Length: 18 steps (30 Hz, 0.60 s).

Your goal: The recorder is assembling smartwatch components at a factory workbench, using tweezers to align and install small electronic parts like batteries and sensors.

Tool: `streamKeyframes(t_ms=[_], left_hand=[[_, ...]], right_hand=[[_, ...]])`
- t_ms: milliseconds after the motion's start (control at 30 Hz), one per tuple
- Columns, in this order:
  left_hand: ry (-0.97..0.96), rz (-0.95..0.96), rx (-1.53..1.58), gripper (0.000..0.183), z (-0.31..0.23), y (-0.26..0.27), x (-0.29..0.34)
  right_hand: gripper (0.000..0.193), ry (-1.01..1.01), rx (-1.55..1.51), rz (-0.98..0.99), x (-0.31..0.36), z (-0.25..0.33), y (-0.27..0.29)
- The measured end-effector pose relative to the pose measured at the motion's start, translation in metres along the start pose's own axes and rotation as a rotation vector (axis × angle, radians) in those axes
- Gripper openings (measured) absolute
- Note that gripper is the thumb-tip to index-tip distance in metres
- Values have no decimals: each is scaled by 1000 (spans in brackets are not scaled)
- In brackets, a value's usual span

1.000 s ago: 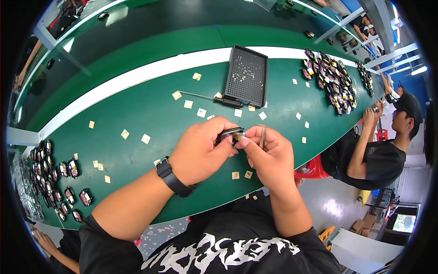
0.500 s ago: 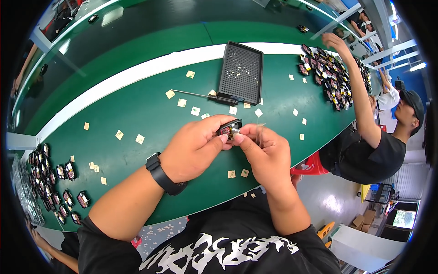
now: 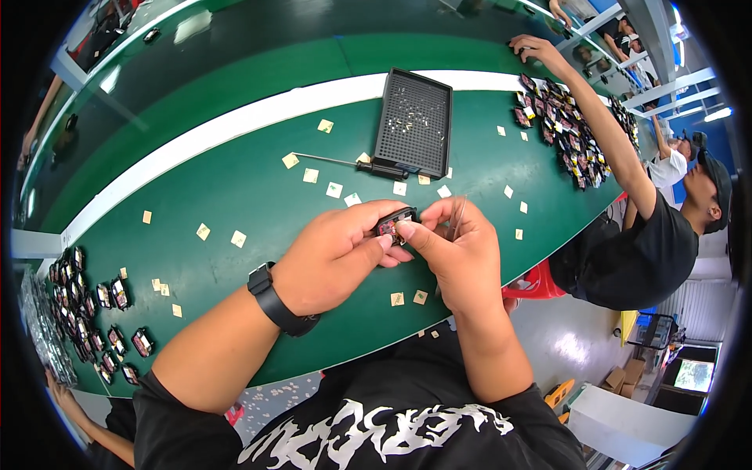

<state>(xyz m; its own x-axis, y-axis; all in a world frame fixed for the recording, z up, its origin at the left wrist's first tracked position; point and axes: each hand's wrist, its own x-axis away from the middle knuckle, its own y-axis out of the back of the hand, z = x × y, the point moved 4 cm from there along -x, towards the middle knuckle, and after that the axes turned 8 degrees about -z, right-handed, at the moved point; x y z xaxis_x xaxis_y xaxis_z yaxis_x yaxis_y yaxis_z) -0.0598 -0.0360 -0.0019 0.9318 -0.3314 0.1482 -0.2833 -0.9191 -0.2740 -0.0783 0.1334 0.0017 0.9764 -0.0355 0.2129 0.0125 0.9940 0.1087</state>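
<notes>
In my left hand point(image 3: 325, 254) is a small black plastic housing point(image 3: 385, 225) with its open side up, a reddish circuit board and wires showing inside. My left thumb and fingers pinch it from the near left side. My right hand point(image 3: 464, 258) meets it from the right, thumb pressed on the inner parts and the fingers curled. A thin clear strip point(image 3: 460, 213) stands out from among the curled right fingers. What lies under my right thumb is hidden. Just beyond my hands, a long-shafted screwdriver point(image 3: 333, 162) lies against a black perforated tray point(image 3: 394, 149) holding small shiny pieces.
Small pale paper squares point(image 3: 238, 239) are scattered over the green table point(image 3: 258, 188). Many similar black housings are heaped at left point(image 3: 72, 301) and far right point(image 3: 576, 141). Beside clear plastic bags point(image 3: 47, 337) shows another person's arm point(image 3: 90, 423). A co-worker's arm point(image 3: 595, 117) reaches across at right.
My right thumb has shifted from a silvery part onto the housing's inside, and the right fingers have lifted a little away. The co-worker's hand at right has reached farther left over the belt.
</notes>
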Motion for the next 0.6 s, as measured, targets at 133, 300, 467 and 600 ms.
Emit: streamKeyframes(t_ms=[133,300,467,600], left_hand=[[-12,13,29,40,-3,0,0],[-8,-19,11,39,0,-2,0],[-34,-166,3,36,3,0,-1],[52,-201,23,32,3,4,1]], right_hand=[[20,0,-46,12,-1,2,0],[20,-92,-48,80,-1,5,0],[21,-101,-49,203,2,11,14],[26,151,145,200,12,33,32]])
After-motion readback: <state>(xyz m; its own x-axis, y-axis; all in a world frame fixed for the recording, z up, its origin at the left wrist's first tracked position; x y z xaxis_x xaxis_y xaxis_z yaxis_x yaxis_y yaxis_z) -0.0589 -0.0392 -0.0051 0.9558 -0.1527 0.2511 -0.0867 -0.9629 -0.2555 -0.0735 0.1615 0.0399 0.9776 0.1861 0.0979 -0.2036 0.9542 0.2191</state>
